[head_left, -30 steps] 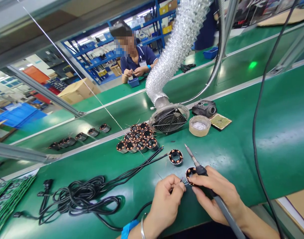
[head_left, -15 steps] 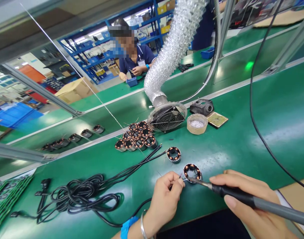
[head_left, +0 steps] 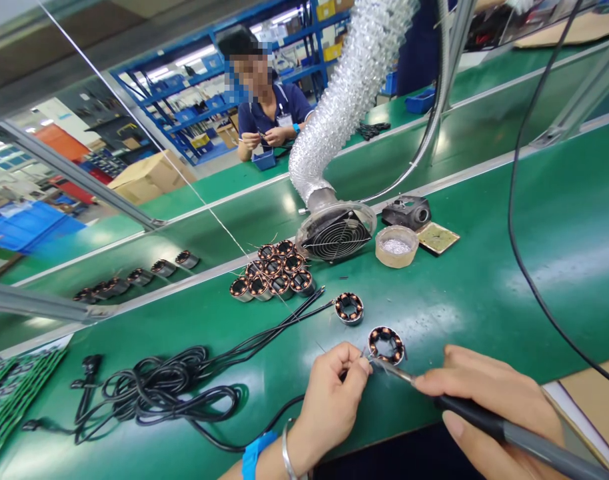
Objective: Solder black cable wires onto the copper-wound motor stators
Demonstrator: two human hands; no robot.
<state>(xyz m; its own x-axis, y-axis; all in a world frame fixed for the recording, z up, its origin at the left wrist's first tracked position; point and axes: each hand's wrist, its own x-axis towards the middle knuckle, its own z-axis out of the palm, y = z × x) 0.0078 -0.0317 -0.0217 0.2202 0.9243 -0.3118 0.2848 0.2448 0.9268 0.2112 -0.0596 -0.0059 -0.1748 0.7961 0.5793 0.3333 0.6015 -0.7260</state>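
My left hand [head_left: 337, 393] pinches the end of a black cable beside a round copper-wound coil ring [head_left: 386, 345] on the green bench. In my right hand [head_left: 494, 407] is a soldering iron [head_left: 484, 419], held like a pen, its metal tip at the wires between my left fingertips and the ring. Thin smoke seems to rise at the tip. A second coil ring [head_left: 349, 308], joined to a cable, lies just behind. Further back stands a stack of several coil rings [head_left: 273, 270].
A fume fan [head_left: 338, 235] hangs on a silver duct [head_left: 329, 113], beside a solder pot [head_left: 396, 246] and a sponge tray [head_left: 437, 238]. Coiled black cables [head_left: 169, 387] lie at left, near green circuit boards [head_left: 19, 400]. A person [head_left: 269, 110] sits across the bench.
The iron's tip has shifted slightly left and down, off the ring's edge toward my left fingertips. Across the bench, the person's hands have come closer together.
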